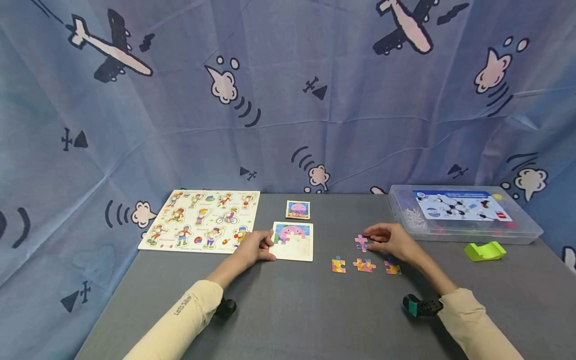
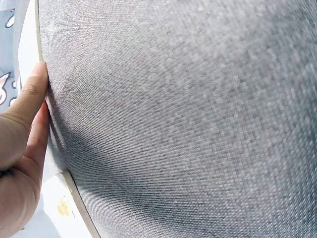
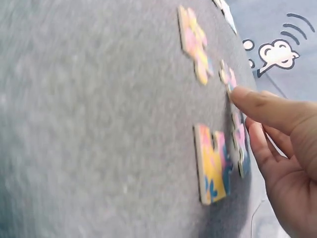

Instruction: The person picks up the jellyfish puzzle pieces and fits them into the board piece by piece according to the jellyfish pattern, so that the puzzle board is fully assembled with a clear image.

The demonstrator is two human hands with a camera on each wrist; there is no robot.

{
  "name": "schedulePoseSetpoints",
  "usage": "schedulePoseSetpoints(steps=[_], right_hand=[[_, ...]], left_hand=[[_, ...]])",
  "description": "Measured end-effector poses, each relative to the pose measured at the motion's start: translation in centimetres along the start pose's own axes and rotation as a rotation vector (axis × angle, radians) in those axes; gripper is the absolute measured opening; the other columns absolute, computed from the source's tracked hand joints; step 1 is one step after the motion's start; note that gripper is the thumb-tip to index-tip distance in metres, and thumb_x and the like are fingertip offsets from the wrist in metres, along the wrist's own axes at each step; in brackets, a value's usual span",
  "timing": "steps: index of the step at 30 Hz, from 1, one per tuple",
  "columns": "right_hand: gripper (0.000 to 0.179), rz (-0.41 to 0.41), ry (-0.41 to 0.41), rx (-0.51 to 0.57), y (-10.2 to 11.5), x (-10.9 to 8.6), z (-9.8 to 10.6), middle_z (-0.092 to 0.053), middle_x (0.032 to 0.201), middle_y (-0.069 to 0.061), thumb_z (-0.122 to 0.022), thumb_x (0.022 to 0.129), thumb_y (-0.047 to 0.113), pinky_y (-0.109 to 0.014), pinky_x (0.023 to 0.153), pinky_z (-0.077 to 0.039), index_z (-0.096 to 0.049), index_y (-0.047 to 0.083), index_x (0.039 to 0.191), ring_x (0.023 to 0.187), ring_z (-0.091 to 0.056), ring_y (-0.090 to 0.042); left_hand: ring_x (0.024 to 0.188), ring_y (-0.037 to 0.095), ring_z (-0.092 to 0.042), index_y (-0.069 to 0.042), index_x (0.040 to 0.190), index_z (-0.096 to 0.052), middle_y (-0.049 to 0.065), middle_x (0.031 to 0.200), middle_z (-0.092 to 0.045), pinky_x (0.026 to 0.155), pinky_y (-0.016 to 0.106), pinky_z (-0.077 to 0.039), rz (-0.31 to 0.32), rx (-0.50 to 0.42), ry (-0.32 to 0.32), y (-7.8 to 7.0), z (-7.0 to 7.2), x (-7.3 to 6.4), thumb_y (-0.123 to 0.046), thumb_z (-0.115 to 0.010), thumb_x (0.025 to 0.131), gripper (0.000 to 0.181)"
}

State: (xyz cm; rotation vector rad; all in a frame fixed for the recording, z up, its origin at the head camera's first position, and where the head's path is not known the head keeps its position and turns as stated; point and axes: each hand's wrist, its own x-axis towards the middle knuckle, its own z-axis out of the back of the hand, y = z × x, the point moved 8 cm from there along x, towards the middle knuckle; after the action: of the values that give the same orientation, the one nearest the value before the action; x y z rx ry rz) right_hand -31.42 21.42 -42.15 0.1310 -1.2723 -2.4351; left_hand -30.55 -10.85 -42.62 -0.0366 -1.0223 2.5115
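My left hand [image 1: 253, 248] holds the left edge of a small puzzle board [image 1: 297, 250], its thumb and fingers bent at the rim. A pink picture part fills the board's top; its lower part is bare and pale. In the left wrist view the fingertips [image 2: 40, 74] meet the board's edge. Over on the right, my right hand [image 1: 396, 242] has thumb and fingers at a pink-and-blue puzzle piece [image 1: 361, 242], which looks flat on the table. Nearer me lie yellow-pink puzzle pieces [image 1: 364, 265], one of them a corner piece [image 3: 210, 166]. Another piece [image 3: 240, 144] is partly hidden beneath the right fingers.
A square picture card [image 1: 298, 209] lies behind the puzzle board. The larger sports-figure board [image 1: 202, 217] is on the left, close to my left hand. At the right stand a clear plastic box [image 1: 463, 212] and a green block [image 1: 486, 251]. A patterned curtain [image 1: 288, 125] hangs behind the grey table.
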Motion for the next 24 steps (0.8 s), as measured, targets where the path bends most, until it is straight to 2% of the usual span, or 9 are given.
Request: schedulePoseSetpoints(steps=[5,11,17,20,24], right_hand=[[0.033,0.011,0.007,-0.141,0.05,0.0,0.07,-0.068,0.105,-0.019,-0.078,0.079,0.006,-0.029,0.078,-0.051,-0.067,-0.007,0.107,0.094,-0.062,-0.026],[0.027,0.044,-0.021,-0.183,-0.03,0.3,0.1,-0.069,0.098,-0.015,-0.079,0.078,0.006,-0.025,0.072,-0.05,-0.07,-0.004,0.101,0.085,-0.062,-0.02],[0.029,0.004,-0.009,-0.06,-0.43,0.32,0.12,-0.067,0.104,-0.021,-0.076,0.08,0.003,-0.021,0.071,-0.052,-0.067,-0.006,0.106,0.09,-0.066,-0.023],[0.03,-0.011,0.015,0.045,-0.42,0.34,0.06,-0.065,0.106,-0.026,-0.073,0.082,0.0,-0.026,0.066,-0.054,-0.064,-0.01,0.109,0.089,-0.068,-0.02],[0.033,-0.028,0.019,0.122,-0.38,0.28,-0.08,-0.065,0.107,-0.028,-0.072,0.083,0.002,-0.029,0.062,-0.054,-0.062,-0.01,0.112,0.085,-0.068,-0.012]], left_hand=[[0.064,0.011,-0.052,0.002,0.081,-0.062,0.004,0.07,-0.058,0.061,0.023,-0.044,-0.001,-0.003,-0.004,0.02,-0.04,-0.04,-0.007,-0.086,0.067,0.029],[0.064,0.011,-0.052,0.003,0.082,-0.062,0.004,0.07,-0.058,0.06,0.023,-0.044,0.001,-0.01,-0.003,0.13,-0.13,-0.06,-0.007,-0.086,0.067,0.029],[0.065,0.012,-0.052,0.004,0.084,-0.063,0.006,0.073,-0.059,0.061,0.023,-0.044,-0.011,-0.016,0.01,-0.06,-0.04,-0.04,-0.006,-0.085,0.068,0.029],[0.065,0.011,-0.052,0.004,0.084,-0.062,0.006,0.072,-0.058,0.061,0.023,-0.044,-0.021,-0.01,0.011,-0.13,0.04,-0.06,-0.006,-0.085,0.068,0.03],[0.064,0.01,-0.05,0.004,0.083,-0.062,0.004,0.071,-0.057,0.061,0.023,-0.043,-0.012,-0.008,0.009,-0.22,0.09,-0.13,-0.006,-0.085,0.068,0.029]])
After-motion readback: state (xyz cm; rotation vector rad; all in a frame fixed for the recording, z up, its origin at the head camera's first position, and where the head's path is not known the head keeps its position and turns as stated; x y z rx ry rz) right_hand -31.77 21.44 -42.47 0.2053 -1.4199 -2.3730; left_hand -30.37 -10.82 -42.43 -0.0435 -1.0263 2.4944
